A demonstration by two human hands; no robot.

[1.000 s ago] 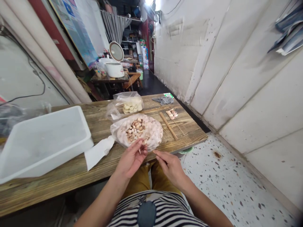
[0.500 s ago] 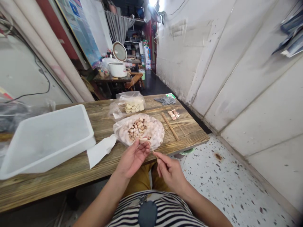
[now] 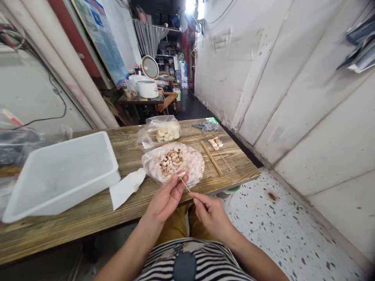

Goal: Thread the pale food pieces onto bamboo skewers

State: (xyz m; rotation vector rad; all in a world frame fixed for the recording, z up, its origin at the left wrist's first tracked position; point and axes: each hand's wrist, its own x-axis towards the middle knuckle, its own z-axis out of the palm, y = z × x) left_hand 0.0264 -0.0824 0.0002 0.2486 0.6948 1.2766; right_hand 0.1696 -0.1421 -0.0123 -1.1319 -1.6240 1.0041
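Pinched in the fingers of my left hand (image 3: pixel 168 197) is a pale garlic clove (image 3: pixel 182 174). My right hand (image 3: pixel 211 208) grips a thin wooden skewer (image 3: pixel 185 185), whose far end meets the clove at my left fingertips; whether it has pierced it I cannot tell. Just beyond my hands lies an open plastic bag (image 3: pixel 195 162) full of unpeeled garlic cloves (image 3: pixel 172 158). To its right is a bundle of skewers (image 3: pixel 211 158), and past that some cloves on skewers (image 3: pixel 216 143) rest side by side on the wooden table (image 3: pixel 238 171).
A clear bag of pale, peeled-looking pieces (image 3: pixel 167 130) sits behind the garlic. At left stand a white plastic tub (image 3: pixel 70 168) and a white paper (image 3: pixel 127 189). A crumpled grey bag (image 3: pixel 206 127) lies near the far edge. A rice cooker (image 3: pixel 147 89) with raised lid stands farther back.
The skewer tip has come up to the clove at my left fingertips, and the clove is turned slightly. Both hands have shifted little; the whole view has moved slightly.
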